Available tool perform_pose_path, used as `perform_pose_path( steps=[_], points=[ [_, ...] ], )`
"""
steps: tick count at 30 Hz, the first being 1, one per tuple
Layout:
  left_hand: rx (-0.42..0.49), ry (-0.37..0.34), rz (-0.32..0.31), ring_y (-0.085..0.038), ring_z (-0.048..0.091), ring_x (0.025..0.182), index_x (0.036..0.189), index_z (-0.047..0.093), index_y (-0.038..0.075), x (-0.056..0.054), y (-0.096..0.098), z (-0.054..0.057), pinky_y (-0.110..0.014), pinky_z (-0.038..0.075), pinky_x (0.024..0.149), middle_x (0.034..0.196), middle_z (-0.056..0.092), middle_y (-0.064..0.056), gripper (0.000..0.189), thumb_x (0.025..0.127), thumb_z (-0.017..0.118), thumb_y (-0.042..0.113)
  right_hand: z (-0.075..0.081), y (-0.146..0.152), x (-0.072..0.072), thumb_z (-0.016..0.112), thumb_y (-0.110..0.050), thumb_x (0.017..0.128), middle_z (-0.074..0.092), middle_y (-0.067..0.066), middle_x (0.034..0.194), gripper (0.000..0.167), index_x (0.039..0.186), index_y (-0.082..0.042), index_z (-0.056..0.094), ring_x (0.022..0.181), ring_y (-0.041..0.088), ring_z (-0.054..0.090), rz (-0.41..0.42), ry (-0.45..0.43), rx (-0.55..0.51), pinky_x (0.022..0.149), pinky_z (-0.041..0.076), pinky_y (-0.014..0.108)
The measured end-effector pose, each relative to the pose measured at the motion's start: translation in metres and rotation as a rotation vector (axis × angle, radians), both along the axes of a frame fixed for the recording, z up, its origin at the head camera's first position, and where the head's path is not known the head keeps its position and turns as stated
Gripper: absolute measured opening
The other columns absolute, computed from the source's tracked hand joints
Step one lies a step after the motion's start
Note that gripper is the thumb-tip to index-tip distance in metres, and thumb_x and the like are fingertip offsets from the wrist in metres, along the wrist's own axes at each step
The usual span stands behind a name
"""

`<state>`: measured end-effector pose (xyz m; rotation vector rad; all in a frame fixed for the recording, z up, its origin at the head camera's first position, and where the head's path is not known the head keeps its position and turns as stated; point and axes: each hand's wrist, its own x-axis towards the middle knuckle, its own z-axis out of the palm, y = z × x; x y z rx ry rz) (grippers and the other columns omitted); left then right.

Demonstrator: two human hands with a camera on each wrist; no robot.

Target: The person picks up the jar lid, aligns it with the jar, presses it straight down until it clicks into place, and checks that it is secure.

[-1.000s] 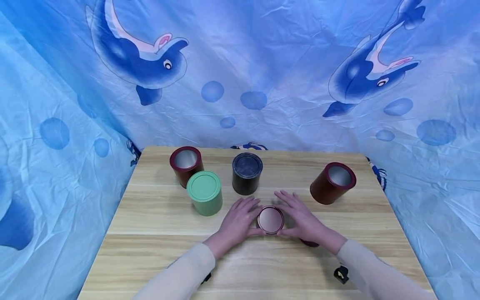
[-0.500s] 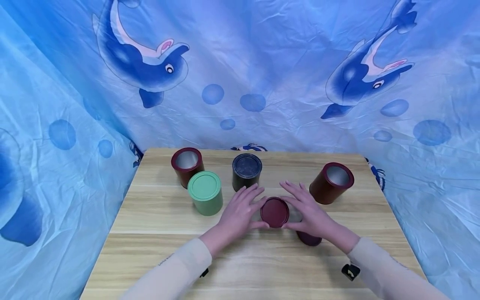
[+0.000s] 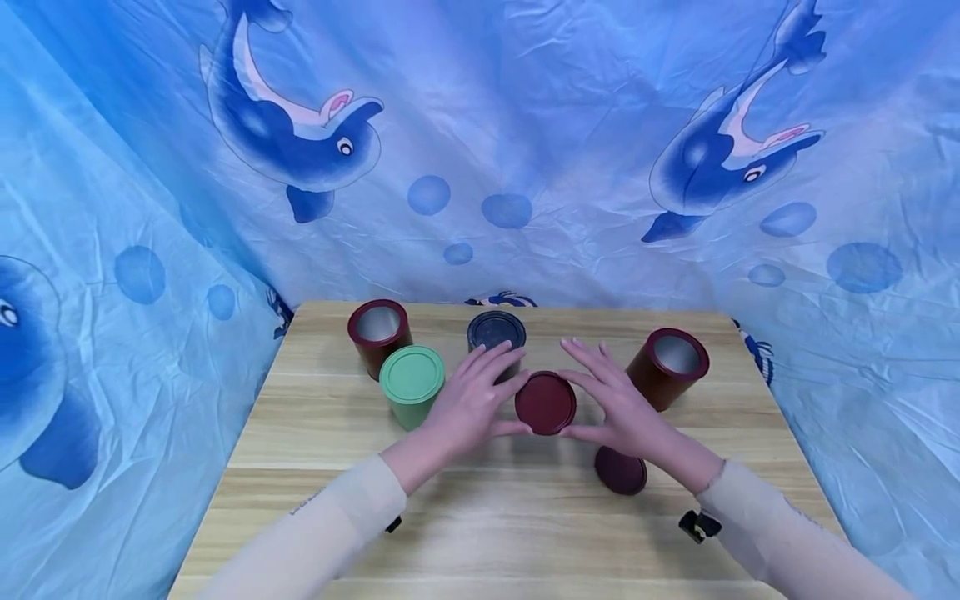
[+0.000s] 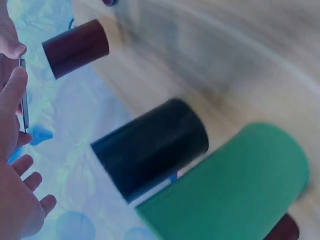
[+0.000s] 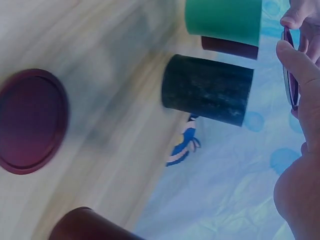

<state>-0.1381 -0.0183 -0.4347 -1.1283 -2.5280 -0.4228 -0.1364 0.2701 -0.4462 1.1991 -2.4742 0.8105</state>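
Note:
A round dark-red lid point(image 3: 546, 403) is held level above the table between both hands. My left hand point(image 3: 474, 398) pinches its left edge with thumb and fingers, and my right hand point(image 3: 617, 403) pinches the right edge the same way. Seen edge-on, the lid point(image 4: 25, 95) looks thin in the left wrist view. A second dark-red lid point(image 3: 621, 472) lies flat on the table below my right wrist. Just beyond the left fingers stands a black canister point(image 3: 497, 331), partly covered by them. A green canister point(image 3: 412, 379) with its lid on stands left of my left hand.
At the back left, an uncovered dark-red canister point(image 3: 378, 333) stands behind the green one. Another uncovered dark-red canister point(image 3: 666, 367) stands right of my right hand. The wooden table point(image 3: 510, 542) ends at a blue dolphin-print cloth point(image 3: 585, 267) behind.
Both hands have lifted the lid up and away from me. Its top turned from silvery to dark red early on. More of the lid on the table now shows.

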Motion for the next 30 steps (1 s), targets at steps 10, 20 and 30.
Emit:
perform_pose_path(
  steps=[10,20,30],
  points=[
    [-0.026,0.04,0.032,-0.035,0.049,0.149,0.138,0.074,0.013,-0.022,-0.032,0.025,-0.054,0.036,0.125,0.158,0.056,-0.013,0.08,0.076,0.092,0.06,0.022,-0.031,-0.03,0.104,-0.027,0.069,0.03,0.015,0.174,0.087,0.141,0.0,0.065,0.161,0.037,0.028,0.032,0.034,0.002,0.132,0.012,0.061],
    [-0.054,0.029,0.105,-0.034,0.05,0.149,0.139,0.074,0.014,-0.035,-0.074,0.036,-0.058,0.039,0.122,0.158,0.057,-0.012,0.079,0.078,0.091,0.06,0.031,-0.075,-0.059,0.103,-0.034,0.072,0.032,0.016,0.173,0.085,0.141,-0.001,0.066,0.157,0.039,0.034,0.066,0.073,0.024,0.13,0.017,0.063],
    [-0.03,0.03,0.157,-0.037,0.052,0.146,0.134,0.077,0.012,-0.046,-0.122,0.038,-0.059,0.037,0.123,0.156,0.058,-0.015,0.077,0.074,0.094,0.057,0.043,-0.126,-0.087,0.099,-0.036,0.077,0.031,0.017,0.173,0.079,0.14,0.0,0.067,0.161,0.033,0.028,0.11,0.012,0.087,0.132,0.011,0.059]
  ],
)
